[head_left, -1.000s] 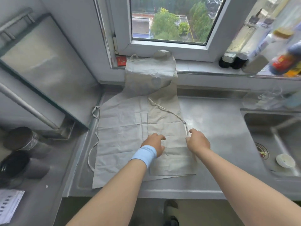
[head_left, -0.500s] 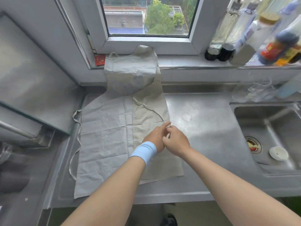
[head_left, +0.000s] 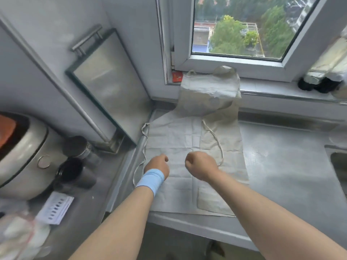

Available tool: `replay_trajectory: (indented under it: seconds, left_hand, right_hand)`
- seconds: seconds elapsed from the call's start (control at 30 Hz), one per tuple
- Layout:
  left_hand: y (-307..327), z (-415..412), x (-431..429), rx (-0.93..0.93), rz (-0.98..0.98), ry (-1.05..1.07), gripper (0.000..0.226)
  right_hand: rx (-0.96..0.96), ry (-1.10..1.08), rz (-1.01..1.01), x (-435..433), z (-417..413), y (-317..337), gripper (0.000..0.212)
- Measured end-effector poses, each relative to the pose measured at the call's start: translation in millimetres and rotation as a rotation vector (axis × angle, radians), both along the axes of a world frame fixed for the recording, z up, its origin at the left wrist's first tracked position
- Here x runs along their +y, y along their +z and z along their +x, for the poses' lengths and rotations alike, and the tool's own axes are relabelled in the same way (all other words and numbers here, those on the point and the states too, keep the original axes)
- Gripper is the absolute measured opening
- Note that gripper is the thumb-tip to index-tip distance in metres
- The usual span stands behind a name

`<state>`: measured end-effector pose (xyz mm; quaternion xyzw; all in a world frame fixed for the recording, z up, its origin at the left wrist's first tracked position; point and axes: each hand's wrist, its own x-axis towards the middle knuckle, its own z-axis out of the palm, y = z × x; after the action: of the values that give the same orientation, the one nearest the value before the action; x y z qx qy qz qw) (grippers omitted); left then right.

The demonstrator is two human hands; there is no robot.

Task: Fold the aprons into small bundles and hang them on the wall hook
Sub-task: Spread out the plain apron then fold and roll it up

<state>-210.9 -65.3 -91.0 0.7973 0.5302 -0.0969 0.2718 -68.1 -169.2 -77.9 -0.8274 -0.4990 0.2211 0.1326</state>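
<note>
Off the outer side of the left hand (head_left: pixel 157 164): a thin left tie cord (head_left: pixel 144 147), trailing along the counter (head_left: pixel 281 166) edge. Left hand, blue wristband (head_left: pixel 150 180) behind it, low over the apron (head_left: pixel 174 136), fingers curled under; impossible to tell whether pinching cloth. Beneath and between both hands: the apron spread flat, right side folded inward, bib propped up beyond the knuckles against the window sill (head_left: pixel 281 87). Right hand (head_left: pixel 201 166) likewise curled, grip hidden. Just right of it, the right tie cord (head_left: pixel 219 147), looping over the folded panel. Probably light, limp, creased cotton, not slippery; likely to sag and spring open unless taken at edges or corners. Worth tucking both cords in first.
</note>
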Motion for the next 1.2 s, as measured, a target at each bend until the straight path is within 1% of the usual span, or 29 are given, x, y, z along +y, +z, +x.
replay_trajectory:
  seconds: [0.1,0.17,0.23,0.33,0.47,0.57,0.6,0.63,0.67,0.7,0.73,0.77,0.8,0.83,0.9,1.0,1.07,1.1,1.17,1.2]
  left_hand:
    - [-6,-38,22,0.048,0.087,0.100,0.037]
    - [-15,-59,34,0.072,0.125,0.139,0.035]
    - [-25,-75,43,0.111,0.104,0.171,0.034]
    - [-40,-90,46,0.128,0.062,0.192,0.033]
    - [-48,-91,42,0.138,0.039,0.187,0.031]
    - [-44,-89,40,0.197,0.026,0.152,0.034]
    - [-39,-89,41,0.186,0.023,0.173,0.032]
    - [-33,-88,41,0.137,0.025,0.198,0.028]
    - [-24,-84,42,0.037,0.020,0.225,0.023]
    - [-14,-79,42,-0.097,-0.003,0.235,0.019]
    - [-4,-73,40,-0.228,-0.057,0.223,0.016]
    - [6,-66,37,-0.327,-0.126,0.173,0.015]
    - [15,-58,32,-0.378,-0.188,0.100,0.015]
    - [22,-51,27,-0.393,-0.226,0.043,0.016]
    - [26,-39,16,-0.409,-0.252,0.038,0.019]
    - [18,-31,8,-0.422,-0.214,0.117,0.024]
    - [8,-33,7,-0.307,-0.119,0.114,0.015]
    - [3,-36,7,-0.237,-0.085,0.112,0.016]
    - [-7,-44,7,-0.106,-0.073,0.113,0.028]
    - [-13,-49,8,-0.039,-0.064,0.119,0.034]
  right_hand:
    - [0.014,0.214,-0.107,33,-41,-10,0.032]
    - [0.004,0.296,-0.140,48,-66,-23,0.041]
    - [-0.007,0.359,-0.184,56,-87,-36,0.048]
    - [-0.037,0.377,-0.213,58,-105,-50,0.049]
    - [-0.067,0.345,-0.143,56,-107,-58,0.045]
    - [-0.005,0.312,-0.123,57,-103,-56,0.038]
    - [0.037,0.274,-0.112,59,-103,-54,0.036]
    - [0.101,0.203,-0.094,61,-104,-51,0.032]
    - [0.215,0.095,-0.065,64,-104,-45,0.028]
    - [0.383,-0.038,-0.039,67,-104,-36,0.030]
    - [0.571,-0.173,-0.011,70,-103,-27,0.036]
    - [0.713,-0.291,0.012,72,-100,-18,0.040]
    - [0.788,-0.371,0.042,74,-96,-10,0.040]
    - [0.788,-0.403,0.071,73,-90,-3,0.038]
    - [0.716,-0.431,0.102,66,-75,5,0.033]
    - [0.490,-0.506,0.056,47,-40,-1,0.030]
    - [0.347,-0.520,-0.052,33,-16,-9,0.028]
    - [0.276,-0.495,-0.136,26,-7,-15,0.026]
    - [0.119,-0.417,-0.298,12,-4,-19,0.021]
    - [0.055,-0.371,-0.327,7,-8,-21,0.028]
